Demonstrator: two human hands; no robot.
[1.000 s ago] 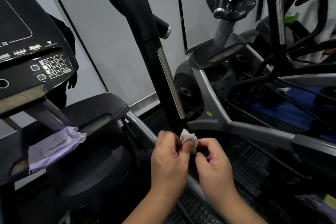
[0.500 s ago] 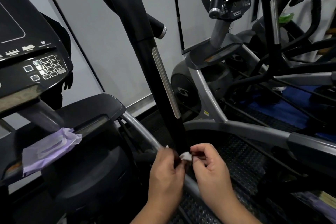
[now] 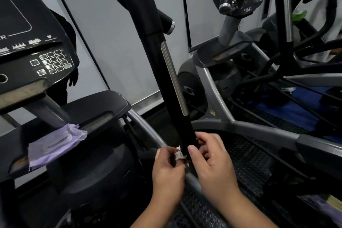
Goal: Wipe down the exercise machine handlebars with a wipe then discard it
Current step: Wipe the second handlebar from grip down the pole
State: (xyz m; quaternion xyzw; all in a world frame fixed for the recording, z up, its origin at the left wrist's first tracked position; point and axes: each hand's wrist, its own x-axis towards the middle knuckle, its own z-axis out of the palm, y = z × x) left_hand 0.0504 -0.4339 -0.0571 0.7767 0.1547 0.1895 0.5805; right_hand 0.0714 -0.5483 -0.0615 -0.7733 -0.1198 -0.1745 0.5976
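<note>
A tall black handlebar (image 3: 157,57) with a silver sensor strip rises through the middle of the view. At its lower end my left hand (image 3: 168,174) pinches a small crumpled white wipe (image 3: 179,154) against the bar's left side. My right hand (image 3: 212,164) is curled at the bar's right side, thumb pointing toward the wipe and fingers reaching behind the bar. Whether the right hand's fingers hold the wipe or the bar is hidden by the bar.
A purple wipe packet (image 3: 53,144) lies on the machine's tray (image 3: 96,105) at the left, below the console (image 3: 33,42) with its keypad. A second elliptical (image 3: 240,52) stands at the right. Grey frame rails (image 3: 259,129) cross behind my hands.
Both hands have moved up and closer to the bar's lower end. The wipe, held between both hands before, is now pressed at the bar's left side by my left hand.
</note>
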